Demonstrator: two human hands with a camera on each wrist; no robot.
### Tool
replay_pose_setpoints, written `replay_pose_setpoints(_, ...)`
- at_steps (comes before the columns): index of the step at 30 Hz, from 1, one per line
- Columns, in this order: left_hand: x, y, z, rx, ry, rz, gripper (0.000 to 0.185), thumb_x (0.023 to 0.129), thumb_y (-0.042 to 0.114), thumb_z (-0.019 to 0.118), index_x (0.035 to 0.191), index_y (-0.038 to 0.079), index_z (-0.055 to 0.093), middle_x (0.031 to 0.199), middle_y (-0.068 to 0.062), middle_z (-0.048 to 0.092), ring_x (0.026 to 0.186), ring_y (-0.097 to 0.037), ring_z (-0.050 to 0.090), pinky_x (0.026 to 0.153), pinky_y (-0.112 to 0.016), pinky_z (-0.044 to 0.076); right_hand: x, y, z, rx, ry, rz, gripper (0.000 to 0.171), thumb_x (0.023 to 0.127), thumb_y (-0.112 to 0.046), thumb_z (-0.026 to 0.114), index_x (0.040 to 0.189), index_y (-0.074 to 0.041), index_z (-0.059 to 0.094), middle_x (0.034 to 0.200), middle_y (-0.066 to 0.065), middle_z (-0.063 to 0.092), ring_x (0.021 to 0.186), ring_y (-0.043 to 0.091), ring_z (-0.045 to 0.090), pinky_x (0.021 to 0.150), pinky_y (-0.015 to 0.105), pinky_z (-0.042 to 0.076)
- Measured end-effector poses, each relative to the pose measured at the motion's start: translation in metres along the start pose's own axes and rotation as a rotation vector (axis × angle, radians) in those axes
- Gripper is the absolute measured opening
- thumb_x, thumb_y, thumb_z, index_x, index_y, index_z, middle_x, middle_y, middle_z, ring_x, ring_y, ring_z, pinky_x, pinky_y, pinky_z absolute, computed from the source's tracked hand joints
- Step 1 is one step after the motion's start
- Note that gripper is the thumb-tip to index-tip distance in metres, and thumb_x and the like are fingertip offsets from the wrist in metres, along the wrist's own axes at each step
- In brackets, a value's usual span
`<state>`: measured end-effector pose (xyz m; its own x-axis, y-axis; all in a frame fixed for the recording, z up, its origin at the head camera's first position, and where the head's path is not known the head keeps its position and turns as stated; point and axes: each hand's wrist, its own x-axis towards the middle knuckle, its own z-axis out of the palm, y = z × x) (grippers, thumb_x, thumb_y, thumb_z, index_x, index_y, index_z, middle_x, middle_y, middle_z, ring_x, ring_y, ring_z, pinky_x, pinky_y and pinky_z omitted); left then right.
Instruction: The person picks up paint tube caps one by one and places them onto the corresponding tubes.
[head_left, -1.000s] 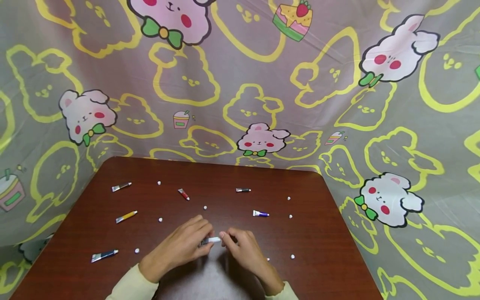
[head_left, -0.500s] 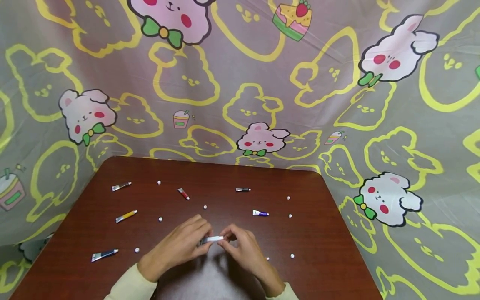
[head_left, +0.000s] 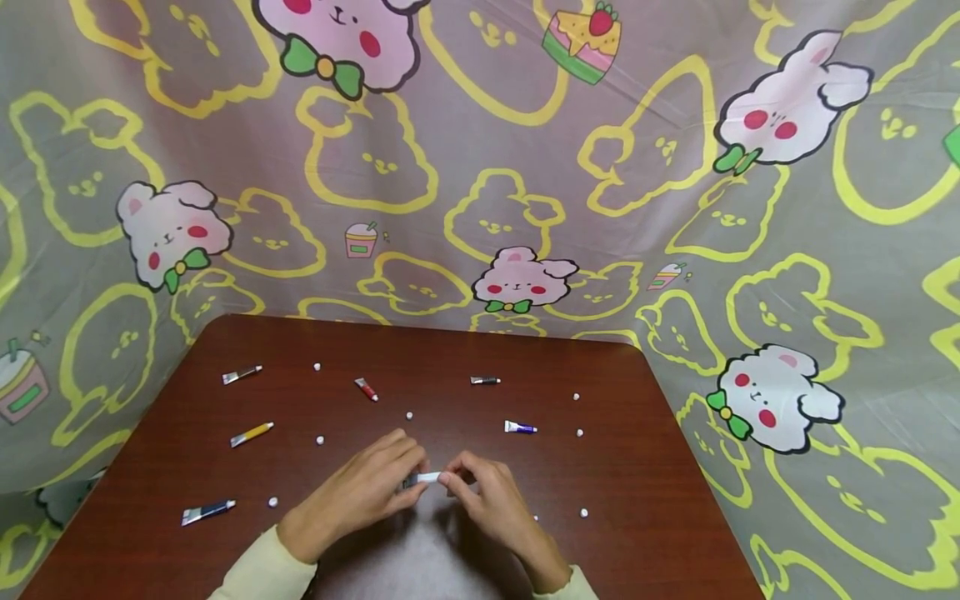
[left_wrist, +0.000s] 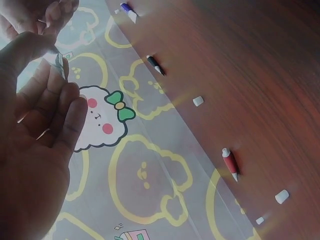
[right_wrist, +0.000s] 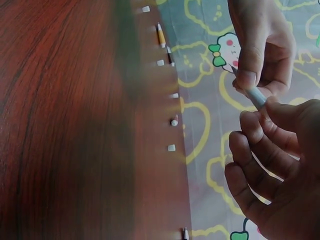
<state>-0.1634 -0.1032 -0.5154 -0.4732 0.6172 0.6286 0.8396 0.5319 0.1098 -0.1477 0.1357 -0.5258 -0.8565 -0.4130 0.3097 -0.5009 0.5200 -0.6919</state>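
A small paint tube with a white body point(head_left: 430, 477) is held between the two hands, over the near middle of the table. My left hand point(head_left: 363, 483) pinches its flat silver end between thumb and fingers, which hide much of that end. At the narrow end, the thumb and forefinger of my right hand point(head_left: 487, 493) pinch the tip and cover it. The right wrist view shows the tube point(right_wrist: 257, 98) slanting from one hand to the other, with the right hand's other fingers loosely bent. In the left wrist view the left hand point(left_wrist: 45, 100) hides most of it.
Brown point(head_left: 242, 374), yellow point(head_left: 252, 434) and dark blue point(head_left: 208, 512) paint tubes lie left on the table. A red tube point(head_left: 367, 389) lies farther back; black point(head_left: 485, 381) and purple point(head_left: 521, 427) ones lie right of it. Several white caps, one at front right point(head_left: 584, 512), are scattered between.
The right fingers shifted at the tube's tip, showing more of it half a second ago, and now cover it again. The left hand keeps its pinch almost in place.
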Motion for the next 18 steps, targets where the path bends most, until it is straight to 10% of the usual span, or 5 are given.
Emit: replay_pose_setpoints(18, 0.0022, -0.0001, 0.0047, 0.021, 0.02, 0.04, 0.031, 0.082, 0.019, 0.094, 0.095, 0.015, 0.066, 0.089, 0.008, 0.062, 0.085, -0.01, 0.054, 0.076, -0.026, 0.049, 0.0017, 0.0027, -0.0008, 0.004, 0.007, -0.023, 0.016, 0.107, -0.018, 0.069, 0.093, -0.012, 0.073, 0.08, -0.007, 0.069, 0.077, -0.002, 0.06, 0.073, 0.022, 0.056)
